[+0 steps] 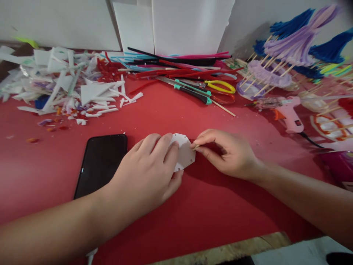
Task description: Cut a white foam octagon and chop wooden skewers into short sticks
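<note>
A small white many-sided card [184,152] with little holes near its edge lies under the fingers of my left hand [154,165]. That hand grips the card from its left side, thumb at the near edge and fingers on top. My right hand [224,152] pinches a short piece of wooden stick [196,147] between thumb and fingertips at the card's right edge. Whether the stick passes into a hole there, I cannot tell. A black phone [103,162] rests flat just left of my left hand.
White paper scraps [60,77] heap at the back left. Pipe cleaners [176,62], a utility knife [193,92] and yellow-handled scissors [220,86] lie at the back. A pink glue gun [291,114] and a purple carousel-like model [266,70] stand right on the red table [154,114].
</note>
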Available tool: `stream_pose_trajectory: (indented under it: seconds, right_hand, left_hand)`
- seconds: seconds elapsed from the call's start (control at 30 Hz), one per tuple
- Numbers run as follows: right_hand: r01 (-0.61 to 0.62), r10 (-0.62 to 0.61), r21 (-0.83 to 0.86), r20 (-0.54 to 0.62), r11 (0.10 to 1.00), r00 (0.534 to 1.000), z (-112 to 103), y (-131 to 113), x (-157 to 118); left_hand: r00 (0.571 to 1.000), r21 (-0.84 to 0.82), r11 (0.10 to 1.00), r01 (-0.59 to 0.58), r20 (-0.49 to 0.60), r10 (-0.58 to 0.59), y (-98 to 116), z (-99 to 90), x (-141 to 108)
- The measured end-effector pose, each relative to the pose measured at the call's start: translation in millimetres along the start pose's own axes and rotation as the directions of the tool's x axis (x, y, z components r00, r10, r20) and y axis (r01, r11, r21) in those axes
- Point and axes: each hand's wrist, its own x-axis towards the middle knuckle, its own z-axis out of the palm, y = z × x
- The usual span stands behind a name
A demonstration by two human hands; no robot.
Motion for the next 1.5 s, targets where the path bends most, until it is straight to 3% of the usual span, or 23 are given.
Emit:
stream_pose_trajectory:
  seconds: [0.13, 0.33, 0.53, 0.73, 0.97, 1.17, 1.4, 1.5]
  right_hand:
    - [-0.011, 0.009, -0.044, -0.034, 0.999, 0.999, -1.9, -1.1, 0.8]
    - [0.054, -0.053, -0.007, 0.038, 0.999, 0.998, -2.7, 0.2, -0.3]
    - [-0.002, -0.001, -0.054, -0.055, 0.999, 0.998, 1.0, -1.0, -2.1]
    - [0.098, -0.098, -0.057, 0.003, 0.994, 0.995, 0.7, -0.8, -0.6]
    - [0.023, -0.025, -0.087, -0.027, 0.996, 0.999, 0.2, -0.8, -0.2]
    - [0.092, -0.091, -0.035, 0.018, 0.995, 0.996, 0.4, -0.4, -0.2]
    - [0.021, -0.022, -0.037, -0.004, 0.999, 1.0, 0.9, -1.0, 2.4]
    - [0.04, -0.039, -0.015, 0.046, 0.999, 0.998, 1.1, -0.9, 2.7]
  left_hand:
    - [1.0, 0.006, 1.0, -0.01, -0.027, 0.011, -0.3, 1.0, 0.4]
    - [1.0, 0.005, 1.0, -0.009, -0.016, 0.009, -0.4, 1.8, 0.9]
    - [1.0, 0.009, 1.0, -0.004, 0.0, 0.004, 0.4, 0.6, -1.1]
    - [1.0, 0.003, 1.0, 0.001, 0.013, -0.001, 0.6, 0.3, -0.4]
    - [1.0, -0.006, 1.0, 0.006, 0.018, -0.006, 0.5, 0.3, 0.7]
    - [1.0, -0.008, 1.0, 0.009, 0.017, -0.009, 1.3, -0.4, -1.2]
    - [1.0, -0.027, 1.0, 0.01, 0.007, -0.009, 0.5, 1.7, -2.4]
    - [1.0, -0.025, 1.0, 0.008, -0.001, -0.008, 0.3, 3.9, -2.2]
